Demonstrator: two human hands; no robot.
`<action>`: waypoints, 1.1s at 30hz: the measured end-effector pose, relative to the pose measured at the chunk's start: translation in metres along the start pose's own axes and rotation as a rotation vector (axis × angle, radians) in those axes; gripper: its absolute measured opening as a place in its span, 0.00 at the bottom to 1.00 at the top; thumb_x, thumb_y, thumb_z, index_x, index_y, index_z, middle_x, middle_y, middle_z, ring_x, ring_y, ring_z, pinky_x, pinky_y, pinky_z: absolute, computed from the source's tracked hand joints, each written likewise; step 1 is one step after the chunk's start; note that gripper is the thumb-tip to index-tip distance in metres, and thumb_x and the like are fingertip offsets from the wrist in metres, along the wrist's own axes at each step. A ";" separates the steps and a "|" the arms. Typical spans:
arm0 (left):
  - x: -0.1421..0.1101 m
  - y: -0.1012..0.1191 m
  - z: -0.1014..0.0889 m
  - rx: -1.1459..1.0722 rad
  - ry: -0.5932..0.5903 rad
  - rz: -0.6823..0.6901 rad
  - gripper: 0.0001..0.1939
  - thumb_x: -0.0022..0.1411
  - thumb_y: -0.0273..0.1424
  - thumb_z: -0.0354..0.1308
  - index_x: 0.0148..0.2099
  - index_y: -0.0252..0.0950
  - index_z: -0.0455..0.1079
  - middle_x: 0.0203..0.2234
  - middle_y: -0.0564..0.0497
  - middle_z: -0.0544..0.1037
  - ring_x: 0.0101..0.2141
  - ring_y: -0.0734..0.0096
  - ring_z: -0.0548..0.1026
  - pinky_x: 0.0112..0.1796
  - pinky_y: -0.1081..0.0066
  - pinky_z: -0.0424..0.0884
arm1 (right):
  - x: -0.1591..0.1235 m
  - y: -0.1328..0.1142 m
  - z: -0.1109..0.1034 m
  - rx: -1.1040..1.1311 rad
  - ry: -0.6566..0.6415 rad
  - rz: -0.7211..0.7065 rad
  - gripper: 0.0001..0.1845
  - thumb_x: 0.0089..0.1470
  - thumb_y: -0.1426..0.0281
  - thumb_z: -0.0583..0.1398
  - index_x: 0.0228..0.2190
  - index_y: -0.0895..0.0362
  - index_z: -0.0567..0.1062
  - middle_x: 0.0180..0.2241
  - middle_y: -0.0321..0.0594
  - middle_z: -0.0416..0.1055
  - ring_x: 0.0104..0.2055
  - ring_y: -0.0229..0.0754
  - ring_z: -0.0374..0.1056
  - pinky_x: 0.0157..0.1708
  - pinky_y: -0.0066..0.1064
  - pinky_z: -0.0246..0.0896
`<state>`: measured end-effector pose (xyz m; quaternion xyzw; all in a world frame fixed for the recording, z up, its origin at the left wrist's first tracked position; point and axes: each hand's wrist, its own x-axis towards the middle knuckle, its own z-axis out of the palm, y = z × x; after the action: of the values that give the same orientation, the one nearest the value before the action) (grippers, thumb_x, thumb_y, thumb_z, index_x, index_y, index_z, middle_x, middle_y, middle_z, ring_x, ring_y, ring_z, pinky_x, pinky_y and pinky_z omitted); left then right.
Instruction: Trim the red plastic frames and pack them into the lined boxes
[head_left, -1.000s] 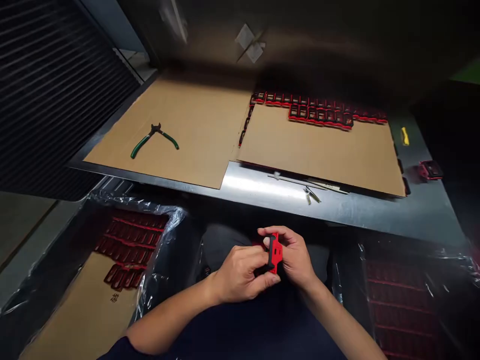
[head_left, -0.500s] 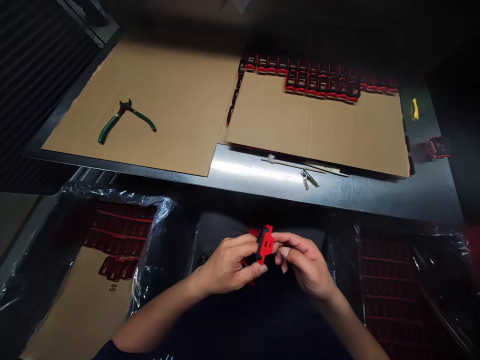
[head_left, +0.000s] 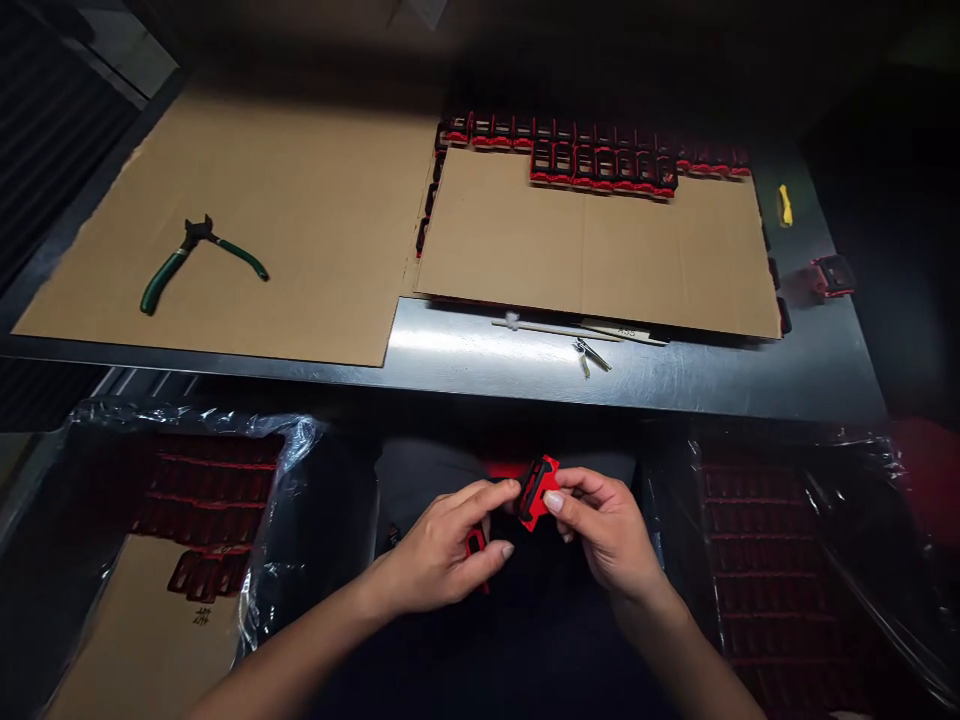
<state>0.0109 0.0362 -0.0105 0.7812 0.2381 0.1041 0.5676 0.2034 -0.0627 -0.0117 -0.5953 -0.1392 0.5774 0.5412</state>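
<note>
In front of my body, my right hand [head_left: 604, 520] pinches a red and black plastic part [head_left: 541, 496] between thumb and fingers. The part is tilted, its black side facing left. My left hand [head_left: 448, 545] is beside it, with the index fingertip at the part's black edge and the thumb apart from it. A second red plastic part [head_left: 475, 543] shows inside the curled fingers of my left hand, mostly hidden by them.
Green-handled cutting pliers [head_left: 199, 245] lie on a cardboard sheet [head_left: 315, 200]. Several red and black parts [head_left: 600, 165] stand in rows on another cardboard sheet [head_left: 510, 240]. Small nippers [head_left: 589, 357] lie near the metal table's edge [head_left: 450, 350]. Plastic-lined boxes [head_left: 300, 440] flank me, holding rows of parts.
My left thumb has let go of the red and black part, and my right thumb now presses on its face. The part has tilted. The whole view has shifted slightly.
</note>
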 end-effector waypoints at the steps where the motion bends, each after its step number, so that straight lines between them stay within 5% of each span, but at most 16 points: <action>1: -0.001 -0.003 0.002 -0.068 0.029 -0.058 0.27 0.64 0.31 0.57 0.64 0.40 0.62 0.44 0.46 0.78 0.28 0.74 0.72 0.36 0.69 0.74 | 0.000 0.000 -0.002 -0.004 0.018 -0.008 0.17 0.43 0.57 0.74 0.31 0.56 0.83 0.20 0.35 0.72 0.19 0.32 0.59 0.18 0.25 0.60; 5: 0.007 -0.010 0.008 -0.475 0.130 -0.322 0.24 0.65 0.39 0.55 0.60 0.35 0.64 0.32 0.50 0.76 0.27 0.73 0.69 0.33 0.71 0.69 | -0.005 -0.003 -0.004 -0.095 0.015 -0.098 0.14 0.47 0.58 0.72 0.32 0.55 0.84 0.23 0.37 0.76 0.21 0.35 0.64 0.22 0.27 0.62; 8: 0.019 -0.003 0.006 -0.624 0.024 -0.417 0.24 0.63 0.44 0.57 0.55 0.34 0.68 0.28 0.54 0.71 0.27 0.73 0.65 0.33 0.71 0.65 | -0.009 -0.005 -0.001 -0.257 -0.032 -0.262 0.08 0.52 0.62 0.70 0.33 0.52 0.84 0.28 0.39 0.79 0.28 0.39 0.70 0.28 0.30 0.66; 13: 0.029 0.020 -0.006 -0.560 -0.147 -0.418 0.21 0.65 0.44 0.57 0.50 0.33 0.72 0.26 0.56 0.64 0.27 0.74 0.60 0.32 0.72 0.61 | -0.012 -0.003 -0.001 -0.374 -0.077 -0.411 0.05 0.56 0.68 0.67 0.37 0.50 0.84 0.31 0.39 0.80 0.31 0.41 0.73 0.31 0.30 0.68; 21: 0.029 0.032 -0.011 -0.372 -0.100 -0.407 0.15 0.63 0.40 0.56 0.43 0.33 0.73 0.27 0.55 0.66 0.28 0.74 0.62 0.30 0.75 0.62 | -0.011 -0.002 0.002 -0.427 -0.105 -0.508 0.05 0.56 0.70 0.67 0.36 0.51 0.83 0.30 0.39 0.79 0.31 0.41 0.74 0.31 0.32 0.71; 33: 0.024 0.037 -0.010 -0.194 0.027 -0.461 0.31 0.56 0.40 0.62 0.60 0.32 0.69 0.32 0.52 0.75 0.26 0.73 0.69 0.29 0.73 0.69 | -0.008 0.004 -0.001 -0.529 -0.105 -0.705 0.15 0.56 0.77 0.65 0.40 0.46 0.84 0.34 0.39 0.80 0.33 0.42 0.76 0.32 0.32 0.72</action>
<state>0.0366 0.0472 0.0245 0.6467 0.4063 0.0046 0.6454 0.2005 -0.0710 -0.0112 -0.5993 -0.5041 0.3313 0.5263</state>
